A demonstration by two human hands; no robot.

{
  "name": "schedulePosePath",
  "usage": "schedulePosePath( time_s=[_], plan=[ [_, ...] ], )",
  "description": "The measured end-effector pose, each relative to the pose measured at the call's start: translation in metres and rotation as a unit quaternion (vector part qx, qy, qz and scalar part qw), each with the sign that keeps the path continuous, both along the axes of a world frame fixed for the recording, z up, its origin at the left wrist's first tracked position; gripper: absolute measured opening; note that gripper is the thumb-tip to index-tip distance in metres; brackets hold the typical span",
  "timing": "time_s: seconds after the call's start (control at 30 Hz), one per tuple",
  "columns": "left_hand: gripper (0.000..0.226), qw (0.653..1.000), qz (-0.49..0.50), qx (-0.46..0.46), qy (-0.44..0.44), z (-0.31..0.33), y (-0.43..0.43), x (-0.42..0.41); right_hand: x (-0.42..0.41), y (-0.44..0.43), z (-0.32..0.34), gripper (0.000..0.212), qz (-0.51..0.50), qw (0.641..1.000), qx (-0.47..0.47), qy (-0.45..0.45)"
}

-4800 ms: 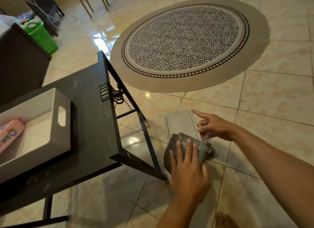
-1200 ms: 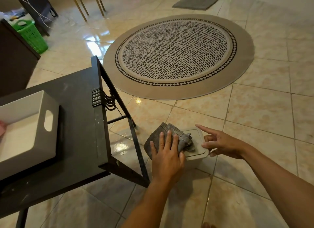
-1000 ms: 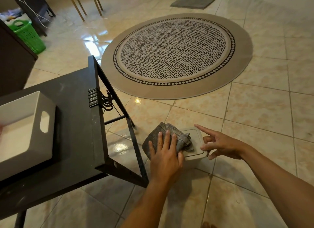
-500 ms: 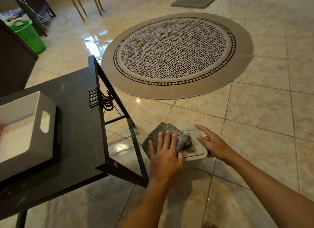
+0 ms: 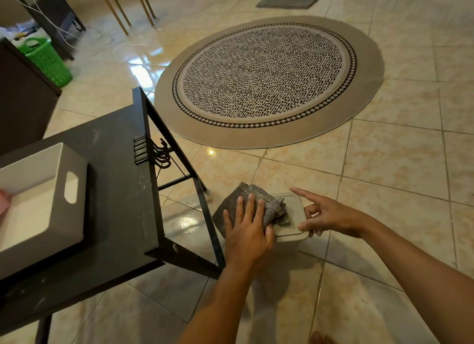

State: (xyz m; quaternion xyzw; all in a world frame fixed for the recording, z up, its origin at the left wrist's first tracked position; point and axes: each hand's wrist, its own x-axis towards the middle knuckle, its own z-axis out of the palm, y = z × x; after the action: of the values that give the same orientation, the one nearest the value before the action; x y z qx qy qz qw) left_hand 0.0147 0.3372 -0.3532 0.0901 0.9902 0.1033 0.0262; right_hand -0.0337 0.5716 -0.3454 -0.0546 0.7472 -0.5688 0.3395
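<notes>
Glossy beige tiles (image 5: 395,169), round rug (image 5: 266,79)

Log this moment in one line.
left hand presses cloth on box | right hand touches box edge, index finger out

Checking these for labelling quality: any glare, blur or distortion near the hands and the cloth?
Head view: glare patches shine on the glossy floor tiles, one beside the table leg. Head view: the left hand, right hand and grey cloth are sharp, without motion blur. Head view: wide-angle distortion bends the grout lines toward the edges.
</notes>
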Motion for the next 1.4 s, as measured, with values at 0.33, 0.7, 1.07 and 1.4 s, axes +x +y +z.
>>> schedulePosePath(
  time_s=[0.33,0.7,1.07,1.4],
  plan=[
    [0.072,1.000,0.004,0.000,-0.013,0.006,0.003,-0.002,-0.001,-0.001,0.007,0.111,0.002,0.999,-0.002,-0.048],
    [0.065,0.999,-0.030,0.018,-0.021,0.007,0.013,0.024,-0.004,-0.002,0.003,0.106,-0.014,0.998,-0.021,-0.049],
    [0.065,0.999,0.022,0.018,-0.025,0.008,0.003,0.019,-0.005,0.003,0.000,0.107,0.003,0.998,-0.027,-0.051],
    [0.065,1.000,0.027,0.007,-0.012,0.005,0.004,0.007,-0.011,0.002,0.001,0.106,0.002,0.998,-0.028,-0.058]
  ],
)
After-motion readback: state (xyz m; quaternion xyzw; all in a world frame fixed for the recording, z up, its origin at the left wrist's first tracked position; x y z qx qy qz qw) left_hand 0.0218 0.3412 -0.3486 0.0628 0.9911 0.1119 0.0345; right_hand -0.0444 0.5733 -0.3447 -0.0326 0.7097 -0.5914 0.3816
